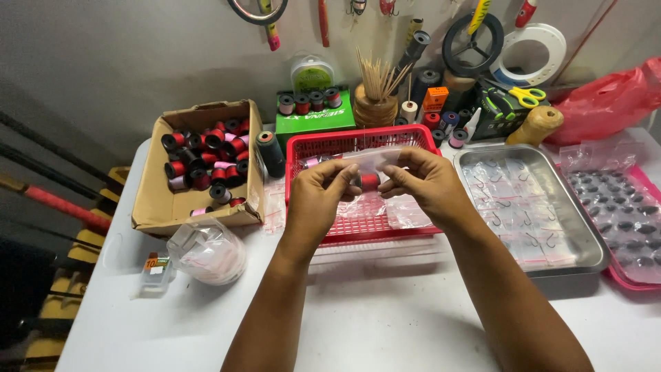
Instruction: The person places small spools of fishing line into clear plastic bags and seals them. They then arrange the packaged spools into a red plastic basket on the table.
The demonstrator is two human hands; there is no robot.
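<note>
The two forearms come in from the near edge of the white desk (385,324) and meet over its middle. The left hand (318,196) has its fingers curled and pinches one side of a small clear plastic bag (372,160); the right hand (423,180) is curled the same way and pinches the other side, so both are closed on the bag with only thumb and fingertips doing the gripping. Inside the bag, between the two thumbs, sits a red thread spool (370,181) with dark ends.

The bag is held just above a red plastic basket (323,142) at the middle of the desk, which holds more clear bags. Left of the basket, toward the desk's left edge, a cardboard box (155,200) is full of red, pink and black spools, and a dark green thread cone (270,153) stands between box and basket. In front of the box lies a bundle of clear bags (206,251), with a small clear case (157,270) beside it. Right of the basket, a steel tray (585,238) holds bagged fish hooks, and at the right edge a red tray (651,182) carries a bag of dark sinkers. Along the far edge stand a green box (313,122) topped with spools, a holder of wooden sticks (376,103), yellow-handled scissors (527,94) and a ball of twine (536,125).
</note>
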